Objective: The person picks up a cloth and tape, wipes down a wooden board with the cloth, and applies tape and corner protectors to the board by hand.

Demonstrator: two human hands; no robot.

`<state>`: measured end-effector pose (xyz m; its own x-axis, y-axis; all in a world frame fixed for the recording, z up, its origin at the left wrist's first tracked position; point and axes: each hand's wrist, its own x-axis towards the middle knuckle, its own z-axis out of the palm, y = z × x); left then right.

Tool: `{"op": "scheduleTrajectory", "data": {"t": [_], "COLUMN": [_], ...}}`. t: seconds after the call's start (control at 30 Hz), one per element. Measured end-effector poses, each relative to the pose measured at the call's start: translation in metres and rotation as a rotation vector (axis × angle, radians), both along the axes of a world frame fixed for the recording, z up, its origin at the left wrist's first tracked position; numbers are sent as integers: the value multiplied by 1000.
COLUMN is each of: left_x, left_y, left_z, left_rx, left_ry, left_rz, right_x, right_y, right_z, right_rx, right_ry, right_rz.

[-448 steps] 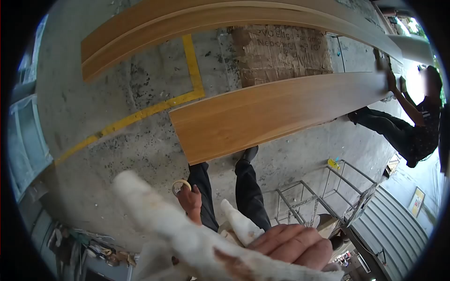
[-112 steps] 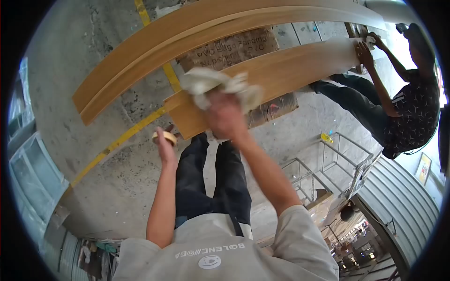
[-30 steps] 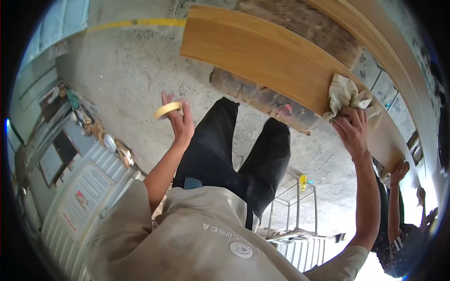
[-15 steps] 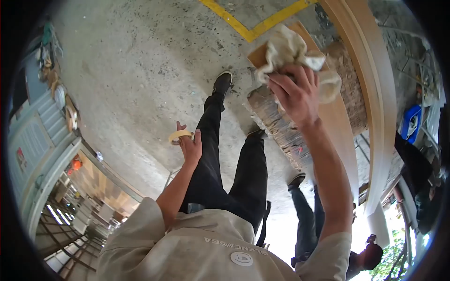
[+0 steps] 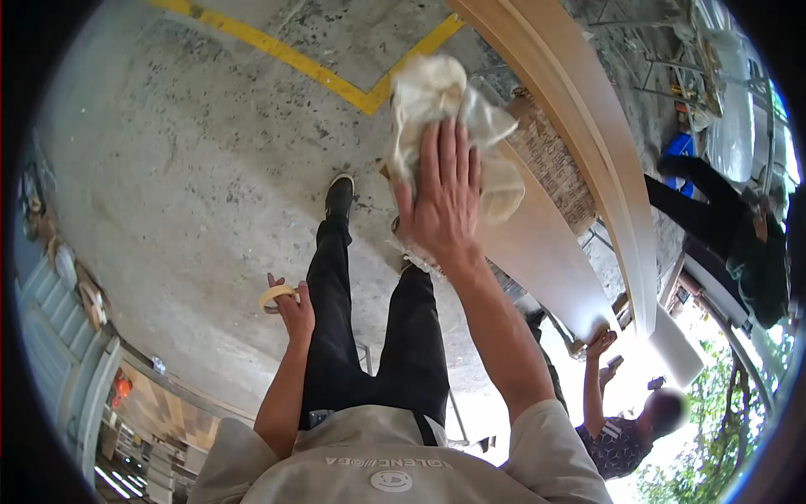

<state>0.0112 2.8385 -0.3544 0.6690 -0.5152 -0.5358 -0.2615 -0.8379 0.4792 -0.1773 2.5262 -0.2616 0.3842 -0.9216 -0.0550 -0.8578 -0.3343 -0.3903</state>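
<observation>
My right hand (image 5: 445, 197) lies flat on a crumpled whitish cloth (image 5: 420, 92), its fingers stretched out. Under the cloth is a long, smooth wooden board (image 5: 546, 244), which runs away to the lower right. Lower on the left, my left hand (image 5: 295, 315) has a roll of masking tape (image 5: 275, 297) hooked on its fingers, apart from the board. The cloth hides the near end of the board.
Another person (image 5: 621, 437) has a hand at the board's far end. A second long wooden piece (image 5: 579, 109) runs alongside, with printed cardboard (image 5: 546, 160) between. Yellow tape lines (image 5: 277, 52) mark the concrete floor. Someone in dark clothes (image 5: 747, 244) is at right.
The view has shifted, so the board and floor lines sit further left. My right hand has flattened from a bunched grip on the cloth. The other person's hand now shows at the board's end.
</observation>
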Motion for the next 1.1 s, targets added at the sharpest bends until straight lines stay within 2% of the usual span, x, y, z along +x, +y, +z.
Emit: {"op": "scheduleTrajectory", "data": {"t": [0.13,0.23,0.33,0.37,0.4,0.5,0.53,0.6,0.67,0.9,0.97,1.0,1.07,1.1], "left_x": [33,47,62,63,64,66,63,61,61,53,52,51,58,54], "left_y": [-20,-34,-31,-37,-45,-37,-39,-29,-24,-28,-13,-7,5,-5], "left_z": [3,3,-3,4,8,-7,-1,-7,-9,-2,-12,-18,-30,-19], "left_rx": [16,-48,-87,-46,-11,-23,57,59,11,41,-15,-60,-8,-17], "left_ry": [-5,5,-44,2,51,-75,95,57,-12,71,40,-60,-120,-9], "left_rz": [-124,-137,-300,-255,-216,-411,-270,-271,-283,-223,-259,-321,-421,-293], "right_x": [30,28,-8,-17,-13,13,26,40,38,38,49,52,48,40], "right_y": [-52,-18,25,23,11,-15,-12,15,30,10,1,-1,-1,-1], "right_z": [-20,-9,-18,-21,-20,-17,-13,-8,-8,-12,-21,-23,-19,-17], "right_rx": [-166,-85,-47,-50,-66,-103,-75,-34,9,-29,-112,-143,-108,-104], "right_ry": [21,34,53,163,155,194,189,127,104,68,58,50,-13,-52], "right_rz": [-332,-367,-361,-343,-368,-429,-383,-218,-187,-55,-62,-90,-129,-146]}}
